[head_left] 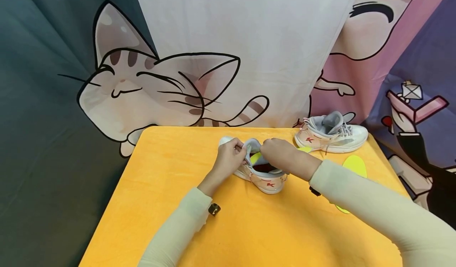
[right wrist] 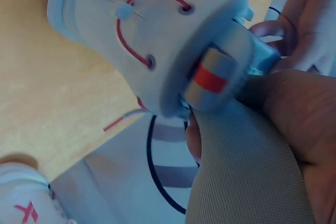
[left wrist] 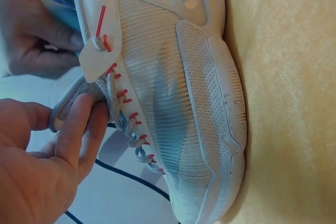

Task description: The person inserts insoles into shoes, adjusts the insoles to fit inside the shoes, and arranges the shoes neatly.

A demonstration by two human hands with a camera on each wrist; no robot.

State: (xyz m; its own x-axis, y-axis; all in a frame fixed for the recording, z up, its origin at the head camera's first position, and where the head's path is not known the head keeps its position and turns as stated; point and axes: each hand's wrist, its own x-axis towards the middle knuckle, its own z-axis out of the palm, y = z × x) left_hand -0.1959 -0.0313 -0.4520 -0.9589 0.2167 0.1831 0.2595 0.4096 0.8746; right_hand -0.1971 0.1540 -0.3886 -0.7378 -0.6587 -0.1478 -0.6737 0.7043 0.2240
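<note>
A white sneaker (head_left: 268, 184) with grey lining, pink heel and red-threaded laces stands mid-table, toe pointing away. My left hand (head_left: 228, 156) pinches the edge of its grey tongue (left wrist: 79, 90), thumb on one side and fingers on the other. Curled at the opposite side of the shoe opening, my right hand (head_left: 281, 154) grips a grey mesh part (right wrist: 241, 166) of the shoe; its fingertips are mostly hidden. Inside the opening a yellow-green insole (head_left: 254, 157) shows in part, above a dark red interior.
The matching sneaker (head_left: 331, 134) stands at the table's back right corner. Near it lies another yellow-green insole (head_left: 355, 165), partly under my right sleeve. A yellow-green piece (head_left: 304, 149) peeks out beside my right wrist. A printed cat curtain (head_left: 228, 29) hangs behind the yellow table (head_left: 171, 188).
</note>
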